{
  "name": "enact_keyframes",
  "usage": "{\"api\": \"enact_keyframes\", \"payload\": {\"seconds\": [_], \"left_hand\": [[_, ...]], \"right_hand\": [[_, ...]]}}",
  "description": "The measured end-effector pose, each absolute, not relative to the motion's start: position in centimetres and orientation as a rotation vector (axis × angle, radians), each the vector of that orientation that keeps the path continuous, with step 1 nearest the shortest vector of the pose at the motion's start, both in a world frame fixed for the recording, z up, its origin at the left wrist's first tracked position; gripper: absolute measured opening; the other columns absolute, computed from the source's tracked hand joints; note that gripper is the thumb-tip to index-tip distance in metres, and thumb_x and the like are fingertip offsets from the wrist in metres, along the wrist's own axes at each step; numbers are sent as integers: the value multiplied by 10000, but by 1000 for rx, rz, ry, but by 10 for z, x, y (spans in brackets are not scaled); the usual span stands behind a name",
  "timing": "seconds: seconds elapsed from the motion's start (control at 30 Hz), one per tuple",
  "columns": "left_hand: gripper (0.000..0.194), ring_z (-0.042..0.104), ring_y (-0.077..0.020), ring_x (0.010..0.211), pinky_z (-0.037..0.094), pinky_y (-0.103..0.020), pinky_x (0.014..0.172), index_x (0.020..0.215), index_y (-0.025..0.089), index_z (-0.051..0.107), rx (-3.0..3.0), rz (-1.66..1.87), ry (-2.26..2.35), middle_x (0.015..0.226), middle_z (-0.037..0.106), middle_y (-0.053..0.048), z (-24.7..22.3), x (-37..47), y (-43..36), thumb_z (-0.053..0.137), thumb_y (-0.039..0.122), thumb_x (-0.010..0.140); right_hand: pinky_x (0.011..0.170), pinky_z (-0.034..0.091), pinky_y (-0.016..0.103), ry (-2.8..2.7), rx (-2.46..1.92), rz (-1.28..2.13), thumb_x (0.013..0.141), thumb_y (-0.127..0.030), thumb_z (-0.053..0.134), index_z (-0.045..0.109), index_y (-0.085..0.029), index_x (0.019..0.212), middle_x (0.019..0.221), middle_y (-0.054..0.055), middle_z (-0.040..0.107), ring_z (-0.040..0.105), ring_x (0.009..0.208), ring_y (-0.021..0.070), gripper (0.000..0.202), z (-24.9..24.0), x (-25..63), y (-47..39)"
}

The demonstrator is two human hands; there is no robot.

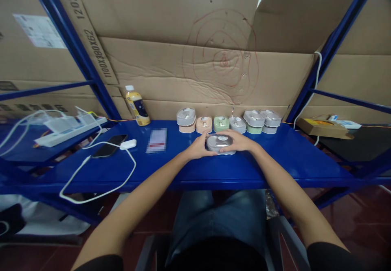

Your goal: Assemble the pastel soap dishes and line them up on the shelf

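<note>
A grey oval lidded box (219, 142) sits on the blue shelf top in front of me, with a pale label and a light bar on its lid. My left hand (199, 146) is curved round its left side, the thumb along the near edge. From the right, my right hand (240, 141) wraps it, fingers over the far rim. Just behind stand similar boxes in a row: a peach one (204, 124), a green one (221, 123) and a grey one (237, 124). Stacked pairs flank them, such as a grey-topped stack (186, 118) at the left and another stack (254, 120) at the right.
A yellow drink bottle (138, 107) stands at the back left. Near it lie a blurred packet (157, 140), a phone (110, 146) and a white cable (134, 165) hanging over the front edge. A power strip (70, 131) is further left; an opened carton (325, 128) lies far right.
</note>
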State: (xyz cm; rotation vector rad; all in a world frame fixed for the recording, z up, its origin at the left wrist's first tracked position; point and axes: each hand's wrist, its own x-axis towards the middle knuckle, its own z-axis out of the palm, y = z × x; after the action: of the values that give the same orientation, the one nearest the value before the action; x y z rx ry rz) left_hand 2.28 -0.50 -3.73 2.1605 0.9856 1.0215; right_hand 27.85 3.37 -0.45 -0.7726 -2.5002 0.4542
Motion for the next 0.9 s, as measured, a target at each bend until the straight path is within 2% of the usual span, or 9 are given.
{"api": "enact_keyframes", "payload": {"seconds": [0.33, 0.5, 0.6, 0.73, 0.8, 0.9], "left_hand": [[1031, 594, -384, 1332, 469, -569, 1120, 1505, 163, 377, 2192, 977, 1007, 1481, 563, -229, -36, 16, -2, 909, 435, 665], [1019, 517, -385, 1427, 410, -581, 1181, 1525, 170, 376, 2192, 969, 988, 1557, 492, -247, -41, 6, 9, 897, 426, 689], [968, 524, -369, 1426, 432, -576, 1169, 1533, 183, 372, 2159, 1012, 962, 1565, 488, -239, -45, 3, 16, 865, 413, 732], [788, 661, -307, 1251, 540, -509, 1068, 1498, 158, 398, 2171, 1183, 1053, 1404, 624, -211, -43, 5, 17, 764, 373, 834], [656, 677, -285, 1194, 558, -479, 1039, 1446, 158, 448, 2247, 1315, 1154, 1329, 654, -183, -38, 6, 14, 712, 345, 875], [472, 650, -286, 1210, 531, -473, 1069, 1345, 166, 527, 2407, 1403, 1307, 1300, 645, -159, -28, 5, 6, 648, 307, 911]], "right_hand": [[1111, 480, 556, -2477, -721, 488, 782, -564, 835, 524, -312, 1511, 1378, 109, 620, 605, 1282, 326, 832, -14, 280, 33], [1122, 472, 535, -2513, -748, 484, 681, -507, 912, 527, -277, 1511, 1452, 118, 605, 589, 1328, 338, 943, -7, 286, 34], [1079, 494, 530, -2476, -833, 412, 657, -467, 919, 601, -249, 1444, 1384, 123, 663, 638, 1250, 341, 877, 1, 289, 32], [1055, 498, 480, -2345, -910, 252, 697, -480, 874, 646, -234, 1389, 1332, 111, 692, 656, 1197, 321, 769, 16, 297, 29], [1043, 493, 463, -2204, -1063, 103, 724, -514, 845, 628, -218, 1406, 1319, 127, 683, 648, 1183, 326, 775, 25, 300, 32], [984, 489, 472, -1927, -1445, -167, 783, -590, 773, 569, -196, 1453, 1286, 184, 645, 630, 1148, 366, 804, 35, 296, 44]]}}
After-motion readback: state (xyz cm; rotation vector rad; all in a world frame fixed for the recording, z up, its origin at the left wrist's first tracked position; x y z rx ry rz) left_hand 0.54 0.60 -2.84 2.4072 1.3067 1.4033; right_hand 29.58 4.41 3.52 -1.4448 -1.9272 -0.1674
